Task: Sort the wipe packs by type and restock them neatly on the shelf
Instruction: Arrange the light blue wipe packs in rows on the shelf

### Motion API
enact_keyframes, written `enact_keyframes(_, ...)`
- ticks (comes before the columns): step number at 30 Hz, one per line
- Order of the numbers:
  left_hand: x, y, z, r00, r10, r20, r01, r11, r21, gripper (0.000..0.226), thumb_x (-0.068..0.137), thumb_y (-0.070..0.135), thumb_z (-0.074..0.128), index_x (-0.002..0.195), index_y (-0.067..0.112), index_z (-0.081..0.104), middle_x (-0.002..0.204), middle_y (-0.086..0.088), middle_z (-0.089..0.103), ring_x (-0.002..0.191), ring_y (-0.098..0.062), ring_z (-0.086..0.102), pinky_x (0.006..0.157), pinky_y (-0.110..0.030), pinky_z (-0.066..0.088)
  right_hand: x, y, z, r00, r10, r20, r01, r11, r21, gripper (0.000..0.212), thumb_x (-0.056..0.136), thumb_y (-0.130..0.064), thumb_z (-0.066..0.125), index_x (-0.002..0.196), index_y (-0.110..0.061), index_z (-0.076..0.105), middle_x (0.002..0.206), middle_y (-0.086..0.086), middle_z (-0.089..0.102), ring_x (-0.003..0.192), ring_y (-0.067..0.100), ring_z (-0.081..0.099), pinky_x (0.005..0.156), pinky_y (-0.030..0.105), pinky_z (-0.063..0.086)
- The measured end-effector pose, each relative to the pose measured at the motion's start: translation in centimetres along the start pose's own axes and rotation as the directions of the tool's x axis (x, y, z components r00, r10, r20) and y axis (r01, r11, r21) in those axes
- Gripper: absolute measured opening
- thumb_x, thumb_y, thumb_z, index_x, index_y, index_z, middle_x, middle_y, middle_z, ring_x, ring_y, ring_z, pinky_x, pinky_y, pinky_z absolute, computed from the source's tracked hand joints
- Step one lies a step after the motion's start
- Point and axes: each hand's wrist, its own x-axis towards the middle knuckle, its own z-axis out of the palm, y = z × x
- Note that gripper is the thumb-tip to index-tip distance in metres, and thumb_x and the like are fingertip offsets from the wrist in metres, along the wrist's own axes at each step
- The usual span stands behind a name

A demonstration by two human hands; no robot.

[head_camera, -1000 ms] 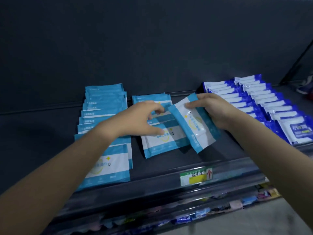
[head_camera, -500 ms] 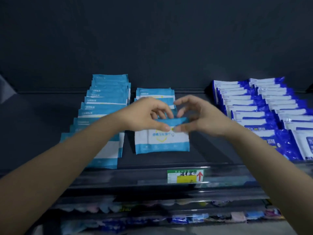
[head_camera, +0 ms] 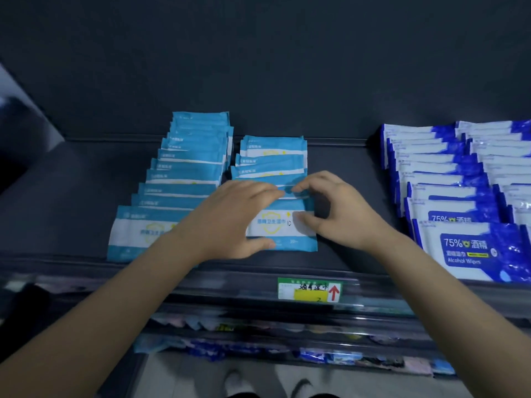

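I see the flat light-blue-and-white plastic wipe pack near the dark shelf's front edge, heading the middle row. Left hand and right hand both pinch it, fingers curled. Dark-blue alcohol wipe packs line the right end.

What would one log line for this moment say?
phase: placing | left hand: grips light-blue wipe pack | right hand: pinches same pack | spot: front of middle row
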Motion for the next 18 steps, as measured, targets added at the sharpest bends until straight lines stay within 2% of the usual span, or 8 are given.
enact_keyframes(3,-0.7,1.0,-0.4,0.996,-0.075,-0.055,0.076,0.997,0.015,0.073,0.084,0.057,0.060,0.143,0.019,0.040,0.141,0.002,0.050,0.128,-0.019,0.046,0.106,-0.034,0.032,-0.8,0.0,-0.2,0.993,-0.037,-0.115,0.015,0.983,-0.181,0.038,0.083,-0.024,0.069,0.118,-0.015,0.060,0.115,-0.001,0.058,0.108,0.019,0.055,0.092,0.029,0.044)
enact_keyframes(6,-1.5,2.1,-1.0,0.988,-0.052,-0.143,0.077,0.981,0.179,0.067,0.082,0.057,0.059,0.129,0.010,0.054,0.123,-0.006,0.064,0.110,-0.027,0.061,0.092,-0.041,0.046,-2.5,-0.7,-0.9,0.967,-0.077,-0.242,-0.021,0.926,-0.377,0.037,0.084,-0.022,0.067,0.119,-0.010,0.059,0.114,0.008,0.061,0.102,0.032,0.056,0.087,0.036,0.044)
enact_keyframes(9,-3.1,4.4,-1.7,0.976,-0.068,-0.206,0.121,0.959,0.255,0.070,0.085,0.061,0.048,0.131,0.009,0.053,0.125,-0.007,0.062,0.113,-0.027,0.058,0.094,-0.041,0.043,-6.2,-2.7,-1.9,0.942,-0.095,-0.321,-0.087,0.857,-0.508,0.041,0.083,-0.024,0.064,0.120,-0.006,0.059,0.111,0.015,0.062,0.093,0.039,0.058,0.081,0.043,0.049)
enact_keyframes(11,-4.5,6.3,-2.0,0.979,-0.098,-0.181,0.148,0.946,0.288,0.074,0.089,0.066,0.038,0.141,0.013,0.040,0.137,-0.004,0.051,0.125,-0.025,0.048,0.104,-0.040,0.033,-9.8,-4.5,-2.2,0.922,-0.096,-0.376,-0.151,0.804,-0.575,0.043,0.081,-0.022,0.066,0.120,-0.004,0.059,0.107,0.016,0.063,0.087,0.039,0.059,0.076,0.043,0.049)
enact_keyframes(13,-6.2,8.2,-1.9,0.982,-0.071,-0.177,0.124,0.943,0.310,0.076,0.088,0.067,0.036,0.142,0.014,0.039,0.134,-0.004,0.052,0.123,-0.026,0.048,0.104,-0.040,0.032,-14.1,-6.6,-2.2,0.901,-0.078,-0.426,-0.238,0.734,-0.636,0.044,0.080,-0.021,0.068,0.119,-0.004,0.059,0.103,0.015,0.064,0.083,0.038,0.059,0.071,0.041,0.049)
enact_keyframes(16,-8.9,11.7,-1.5,0.984,0.009,-0.179,0.047,0.951,0.305,0.075,0.084,0.067,0.034,0.126,0.009,0.055,0.113,-0.009,0.065,0.106,-0.031,0.058,0.091,-0.042,0.044,-21.2,-9.4,-1.3,0.876,0.016,-0.482,-0.382,0.632,-0.674,0.044,0.079,-0.028,0.058,0.116,-0.006,0.060,0.098,0.013,0.063,0.081,0.037,0.059,0.068,0.041,0.050)
enact_keyframes(18,-10.7,14.4,-1.0,0.984,0.049,-0.170,0.003,0.957,0.290,0.074,0.080,0.066,0.037,0.121,0.007,0.059,0.107,-0.010,0.067,0.100,-0.032,0.061,0.085,-0.042,0.046,-25.9,-11.3,-0.9,0.861,0.107,-0.496,-0.455,0.598,-0.660,0.047,0.080,-0.034,0.051,0.116,-0.007,0.061,0.099,0.012,0.064,0.082,0.037,0.060,0.068,0.041,0.053)
